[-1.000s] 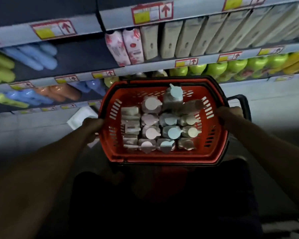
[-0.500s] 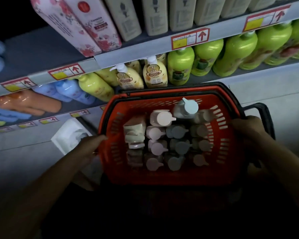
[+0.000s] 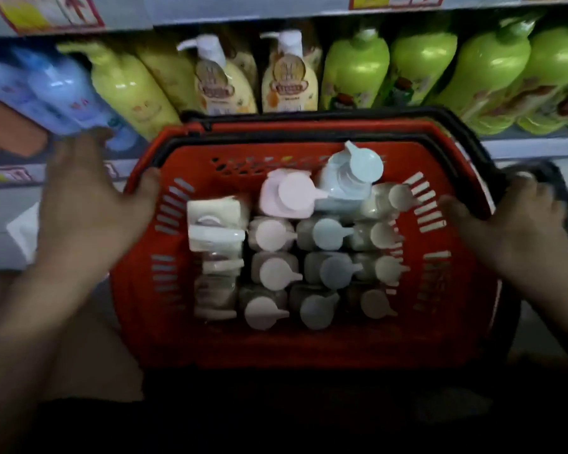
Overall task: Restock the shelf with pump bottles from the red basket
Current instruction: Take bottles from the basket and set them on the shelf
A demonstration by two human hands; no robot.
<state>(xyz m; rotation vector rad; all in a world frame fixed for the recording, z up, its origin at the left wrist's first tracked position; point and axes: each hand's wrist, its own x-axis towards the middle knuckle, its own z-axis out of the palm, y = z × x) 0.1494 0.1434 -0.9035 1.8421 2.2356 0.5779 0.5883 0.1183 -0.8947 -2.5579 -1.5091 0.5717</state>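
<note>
From the head camera, looking steeply down, a red plastic shopping basket with slotted walls and black folding handles [image 3: 309, 348] sits low in front of the person, its far rim just beside the bottom store shelf [image 3: 538, 149]. The left hand [image 3: 89, 208] comes in from the lower left with the forearm angled up towards the basket; the palm lies against the outside of the left wall, the thumb hooks over the red rim, and the fingers, blurred, spread forward past the corner, so it grips the basket edge. The right hand [image 3: 518, 224] reaches in from the lower right, thumb laid over the right rim and fingers curled round the black handle lying outside that wall. Inside the basket stand rows of small pump bottles with round pastel pump heads [image 3: 325, 257], pink, pale blue and cream, packed touching each other, with a column of cream wrapped packs [image 3: 215, 224] at their left. One taller pale blue pump bottle [image 3: 351, 178] rises at the back. On the shelf behind stand lime-green bottles [image 3: 423, 63], two yellow pump bottles with white pumps [image 3: 289, 80], a plain yellow bottle [image 3: 128, 90] and blue bottles [image 3: 56, 93] leaning at the left.
</note>
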